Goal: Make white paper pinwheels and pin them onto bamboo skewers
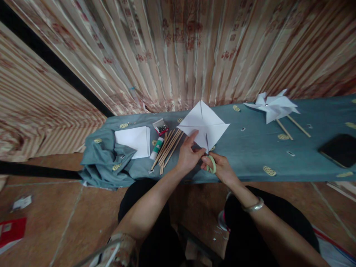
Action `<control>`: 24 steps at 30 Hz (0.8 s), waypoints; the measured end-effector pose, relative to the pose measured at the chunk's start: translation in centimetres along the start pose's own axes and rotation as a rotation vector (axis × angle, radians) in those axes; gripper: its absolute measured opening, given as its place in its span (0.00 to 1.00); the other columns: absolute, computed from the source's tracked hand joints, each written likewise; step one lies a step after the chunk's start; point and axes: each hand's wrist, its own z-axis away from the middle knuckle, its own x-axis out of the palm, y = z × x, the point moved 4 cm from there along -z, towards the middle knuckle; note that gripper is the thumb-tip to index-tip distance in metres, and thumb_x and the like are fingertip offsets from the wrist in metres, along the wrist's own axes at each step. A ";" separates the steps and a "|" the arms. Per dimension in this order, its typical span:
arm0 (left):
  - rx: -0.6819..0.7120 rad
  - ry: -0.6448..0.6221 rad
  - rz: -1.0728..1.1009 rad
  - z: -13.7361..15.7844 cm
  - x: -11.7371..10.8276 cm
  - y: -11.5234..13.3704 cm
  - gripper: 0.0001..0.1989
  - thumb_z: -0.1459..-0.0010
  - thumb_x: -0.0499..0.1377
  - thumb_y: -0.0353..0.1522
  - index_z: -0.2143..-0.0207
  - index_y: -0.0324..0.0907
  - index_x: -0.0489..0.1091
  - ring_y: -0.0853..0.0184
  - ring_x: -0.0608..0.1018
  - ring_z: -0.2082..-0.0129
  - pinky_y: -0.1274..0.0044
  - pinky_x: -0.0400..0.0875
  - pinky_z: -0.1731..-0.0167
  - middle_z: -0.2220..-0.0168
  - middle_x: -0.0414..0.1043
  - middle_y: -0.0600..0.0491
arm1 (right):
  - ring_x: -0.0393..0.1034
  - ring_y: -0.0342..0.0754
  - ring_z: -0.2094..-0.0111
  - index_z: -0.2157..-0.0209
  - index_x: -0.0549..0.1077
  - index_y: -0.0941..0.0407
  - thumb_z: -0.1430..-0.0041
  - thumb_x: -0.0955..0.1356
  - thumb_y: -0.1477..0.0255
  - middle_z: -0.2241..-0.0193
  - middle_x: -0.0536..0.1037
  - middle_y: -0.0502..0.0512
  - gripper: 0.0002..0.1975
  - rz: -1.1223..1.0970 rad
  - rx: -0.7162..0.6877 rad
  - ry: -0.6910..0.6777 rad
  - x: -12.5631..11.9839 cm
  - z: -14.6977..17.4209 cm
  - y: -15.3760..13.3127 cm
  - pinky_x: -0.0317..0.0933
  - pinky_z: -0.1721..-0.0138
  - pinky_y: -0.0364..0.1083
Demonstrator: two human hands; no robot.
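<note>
Directly ahead of both hands, the white paper [204,120] forms a diamond, gripped near its closest corner by the left hand [190,154], while the right hand [222,167], closed around the scissors [213,165], aims their blades away along its diagonal.

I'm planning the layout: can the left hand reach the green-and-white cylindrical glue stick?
Probably yes: the left hand is near the glue stick, with only thin tan wooden sticks between, though it's touching creased white paper.
</note>
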 end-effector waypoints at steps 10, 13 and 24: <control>0.004 -0.011 0.021 0.1 0.1 -0.2 0.33 0.51 0.63 0.26 0.40 0.42 0.67 0.60 0.76 0.51 0.68 0.74 0.51 0.42 0.68 0.44 | 0.65 0.43 0.81 0.81 0.72 0.53 0.54 0.70 0.41 0.83 0.74 0.51 0.27 -0.026 0.007 0.019 0.1 0.0 -0.4 0.59 0.77 0.44; 0.001 -0.011 0.024 0.1 0.1 -0.3 0.33 0.52 0.63 0.26 0.40 0.43 0.67 0.60 0.76 0.51 0.68 0.75 0.51 0.43 0.69 0.45 | 0.65 0.43 0.81 0.80 0.73 0.54 0.53 0.70 0.43 0.83 0.74 0.51 0.27 -0.012 0.008 0.016 0.0 0.0 -0.5 0.59 0.77 0.44; -0.016 -0.021 0.039 0.3 0.4 -0.6 0.34 0.52 0.63 0.25 0.40 0.43 0.67 0.62 0.76 0.53 0.69 0.75 0.52 0.43 0.68 0.45 | 0.63 0.41 0.82 0.80 0.72 0.55 0.56 0.71 0.41 0.85 0.72 0.50 0.29 -0.037 0.027 0.013 -0.1 0.0 -0.9 0.58 0.79 0.42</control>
